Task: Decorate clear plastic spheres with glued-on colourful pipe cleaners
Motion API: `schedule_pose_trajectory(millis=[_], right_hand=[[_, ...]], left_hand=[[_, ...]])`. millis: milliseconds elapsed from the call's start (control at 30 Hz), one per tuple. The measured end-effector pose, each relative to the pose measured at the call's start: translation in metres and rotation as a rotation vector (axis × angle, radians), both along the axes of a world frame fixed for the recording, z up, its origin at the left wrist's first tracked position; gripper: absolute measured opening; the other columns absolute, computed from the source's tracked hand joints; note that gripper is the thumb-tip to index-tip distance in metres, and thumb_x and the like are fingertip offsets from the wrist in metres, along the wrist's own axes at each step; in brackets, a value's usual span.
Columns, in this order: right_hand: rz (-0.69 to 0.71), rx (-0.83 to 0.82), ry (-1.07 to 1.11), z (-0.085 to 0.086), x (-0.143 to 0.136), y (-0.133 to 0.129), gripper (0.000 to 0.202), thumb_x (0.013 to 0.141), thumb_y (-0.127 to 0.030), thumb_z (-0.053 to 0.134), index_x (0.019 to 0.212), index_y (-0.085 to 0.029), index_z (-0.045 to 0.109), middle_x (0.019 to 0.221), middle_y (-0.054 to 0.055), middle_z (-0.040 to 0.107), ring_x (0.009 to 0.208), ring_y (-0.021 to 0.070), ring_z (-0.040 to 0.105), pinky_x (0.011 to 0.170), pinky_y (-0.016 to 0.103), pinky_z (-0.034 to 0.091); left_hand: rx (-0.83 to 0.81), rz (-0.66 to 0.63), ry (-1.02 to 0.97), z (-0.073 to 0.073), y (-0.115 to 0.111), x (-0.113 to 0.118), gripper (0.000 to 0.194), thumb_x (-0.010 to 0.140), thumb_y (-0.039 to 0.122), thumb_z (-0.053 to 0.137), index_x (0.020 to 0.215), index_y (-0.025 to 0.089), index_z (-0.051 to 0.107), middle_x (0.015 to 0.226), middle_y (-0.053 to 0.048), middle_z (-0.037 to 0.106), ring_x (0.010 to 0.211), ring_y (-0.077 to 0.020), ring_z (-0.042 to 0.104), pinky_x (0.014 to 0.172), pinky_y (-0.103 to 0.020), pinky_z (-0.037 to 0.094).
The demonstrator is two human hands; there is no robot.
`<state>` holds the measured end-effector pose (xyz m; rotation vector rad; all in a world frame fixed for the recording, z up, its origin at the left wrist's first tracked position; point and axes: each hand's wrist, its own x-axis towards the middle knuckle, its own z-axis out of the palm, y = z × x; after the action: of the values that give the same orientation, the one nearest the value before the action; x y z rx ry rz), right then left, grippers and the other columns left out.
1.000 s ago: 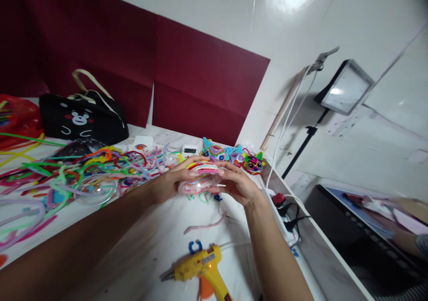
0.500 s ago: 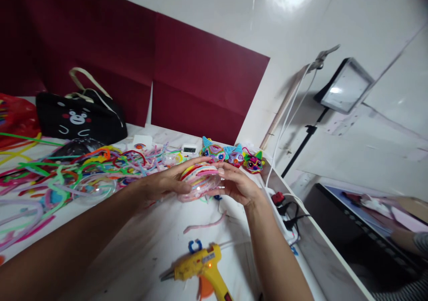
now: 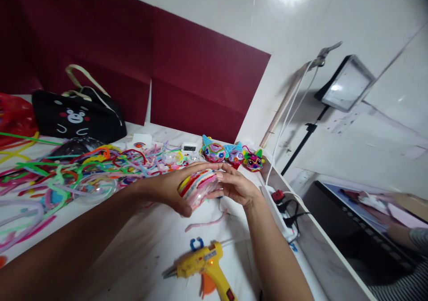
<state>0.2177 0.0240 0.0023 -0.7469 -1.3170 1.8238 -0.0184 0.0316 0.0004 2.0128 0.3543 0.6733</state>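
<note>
Between both hands, above the table, is a clear plastic ball partly covered with rows of coloured pipe cleaners. My left hand wraps its left side, thumb at the front and fingers over the top. From the right, my right hand grips the ball with its fingertips. Below them on the table lies a pink pipe cleaner piece. Nearer to me rests a yellow glue gun, its small light lit, with a blue curled piece just beyond it.
Loose pipe cleaners spread over the left side. Finished decorated balls stand at the back, beside a small digital display. A black bag sits back left. At right are a power strip and a person's striped sleeve.
The ball has turned and tilted in my hands, so more of its striped side faces me. My left thumb has moved lower and away from the ball's front.
</note>
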Motion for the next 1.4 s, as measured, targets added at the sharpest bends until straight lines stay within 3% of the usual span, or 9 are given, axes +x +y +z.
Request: schedule_pose_trajectory(millis=[67,200,433,667,1067,1267,1400], right_hand=[[-0.001,0.007,-0.003,0.0,0.0,0.0,0.052,0.065,-0.03,0.087,0.104,-0.02,0.054,0.093,0.001,0.069,0.079,0.019,0.07,0.072,0.042,0.063],[-0.004,0.026,0.0,0.0,-0.001,-0.002,0.052,0.064,-0.029,0.088,0.103,-0.02,0.054,0.091,0.0,0.068,0.081,0.0178,0.068,0.074,0.041,0.063],[-0.002,0.033,0.012,-0.001,-0.003,-0.002,0.049,0.064,-0.03,0.088,0.1,-0.02,0.057,0.09,-0.001,0.065,0.079,0.0157,0.065,0.074,0.039,0.062],[0.0,0.006,0.029,0.001,-0.007,-0.004,0.042,0.063,-0.023,0.085,0.098,-0.02,0.061,0.091,-0.001,0.064,0.08,0.0147,0.062,0.07,0.031,0.06],[-0.03,0.005,0.026,0.0,-0.01,-0.006,0.039,0.069,-0.027,0.083,0.101,-0.022,0.063,0.095,0.0,0.067,0.087,0.0169,0.065,0.077,0.031,0.058],[-0.136,0.052,0.013,0.007,-0.008,-0.009,0.04,0.068,-0.035,0.085,0.101,-0.024,0.064,0.1,0.0,0.068,0.092,0.018,0.065,0.079,0.032,0.055],[-0.285,0.156,-0.085,0.017,-0.007,-0.015,0.041,0.068,-0.043,0.085,0.098,-0.023,0.067,0.096,0.001,0.07,0.093,0.0186,0.065,0.081,0.031,0.05]], left_hand=[[0.131,0.025,0.014,0.002,-0.002,0.0,0.112,0.052,0.053,0.089,0.149,0.028,0.039,0.158,-0.011,0.032,0.147,-0.0391,0.021,0.121,-0.051,0.014],[0.271,0.036,0.031,0.005,-0.003,0.0,0.106,0.053,0.059,0.086,0.146,0.031,0.044,0.158,-0.011,0.032,0.147,-0.0409,0.021,0.119,-0.055,0.015],[0.308,0.022,0.031,0.004,-0.003,0.001,0.098,0.055,0.064,0.083,0.141,0.033,0.049,0.158,-0.011,0.029,0.145,-0.0399,0.024,0.118,-0.055,0.019],[0.356,0.047,0.052,0.005,-0.006,0.003,0.093,0.053,0.057,0.087,0.136,0.032,0.052,0.153,-0.013,0.034,0.143,-0.0396,0.029,0.117,-0.055,0.022],[0.381,0.114,0.043,0.002,-0.007,0.004,0.092,0.051,0.06,0.086,0.131,0.03,0.053,0.148,-0.011,0.04,0.135,-0.0385,0.039,0.114,-0.052,0.029],[0.399,0.308,0.125,0.007,-0.007,0.002,0.093,0.053,0.059,0.085,0.133,0.03,0.05,0.142,-0.009,0.045,0.133,-0.0357,0.042,0.113,-0.049,0.034],[0.405,0.449,0.144,0.009,-0.006,0.001,0.094,0.055,0.061,0.083,0.135,0.03,0.046,0.14,-0.008,0.046,0.134,-0.0352,0.043,0.113,-0.048,0.035]])
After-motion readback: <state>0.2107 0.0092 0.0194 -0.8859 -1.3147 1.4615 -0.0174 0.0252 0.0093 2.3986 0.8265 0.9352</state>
